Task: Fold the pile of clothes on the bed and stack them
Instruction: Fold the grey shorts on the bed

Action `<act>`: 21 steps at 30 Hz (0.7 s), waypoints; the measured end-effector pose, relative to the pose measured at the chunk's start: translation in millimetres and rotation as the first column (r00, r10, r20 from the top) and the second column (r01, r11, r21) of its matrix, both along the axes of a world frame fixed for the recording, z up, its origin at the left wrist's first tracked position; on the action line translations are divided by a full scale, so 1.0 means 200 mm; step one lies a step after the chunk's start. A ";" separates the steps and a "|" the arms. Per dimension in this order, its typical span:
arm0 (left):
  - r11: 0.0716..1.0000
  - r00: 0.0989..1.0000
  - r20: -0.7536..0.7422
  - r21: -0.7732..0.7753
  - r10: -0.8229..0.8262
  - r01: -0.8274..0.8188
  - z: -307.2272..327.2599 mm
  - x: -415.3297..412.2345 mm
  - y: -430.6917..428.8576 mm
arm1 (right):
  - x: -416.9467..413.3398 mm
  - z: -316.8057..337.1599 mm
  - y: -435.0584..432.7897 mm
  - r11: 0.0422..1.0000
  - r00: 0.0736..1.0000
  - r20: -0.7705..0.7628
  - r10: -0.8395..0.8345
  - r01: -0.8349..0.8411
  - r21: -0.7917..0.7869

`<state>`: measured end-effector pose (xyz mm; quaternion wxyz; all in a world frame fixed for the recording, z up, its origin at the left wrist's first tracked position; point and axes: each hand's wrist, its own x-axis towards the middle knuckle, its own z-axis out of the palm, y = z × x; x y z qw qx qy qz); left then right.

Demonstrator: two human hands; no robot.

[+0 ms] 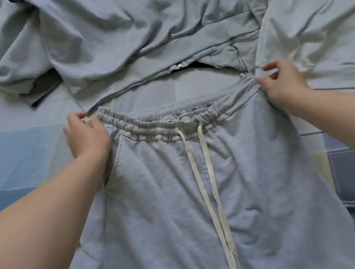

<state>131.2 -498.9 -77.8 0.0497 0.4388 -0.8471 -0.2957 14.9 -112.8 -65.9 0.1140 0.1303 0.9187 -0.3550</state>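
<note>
At frame centre, grey pants [204, 188] lie flat on the bed [12, 162]; the left hand [86, 134] and right hand [282, 86] pinch the waistband [158, 125] corners, apparently squaring it for folding.

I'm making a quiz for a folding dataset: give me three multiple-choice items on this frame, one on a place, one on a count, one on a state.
1. Where is the top? A) beyond the pants waistband B) under the pants' legs C) inside the pants
2. How many drawstrings hang down? A) one B) two C) four
3. The pants are: A) rolled up B) folded in half C) spread flat
Answers: 1 A, it lies past the waistband; 2 B, two cream cords show; 3 C, flat, left hand and right hand pinching the waistband's ends.
</note>
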 end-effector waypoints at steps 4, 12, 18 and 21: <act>0.959 0.978 0.034 -0.189 -0.206 0.209 0.12 0.05 0.27 | 0.21 0.03 0.14 0.999 0.968 0.249 0.037 -0.027 -0.045; 0.614 0.623 0.039 -0.136 -0.781 0.778 0.22 -0.16 0.95 | 0.56 0.09 0.44 0.982 0.910 0.368 0.191 -0.172 -0.084; 0.534 0.524 0.104 0.193 -0.845 0.823 0.14 -0.39 1.39 | 0.80 0.07 0.62 0.952 0.871 0.388 0.302 -0.300 -0.066; 0.550 0.513 0.200 0.251 -0.835 0.797 0.07 -0.46 1.51 | 0.93 0.06 0.66 0.941 0.843 0.441 0.309 -0.338 -0.013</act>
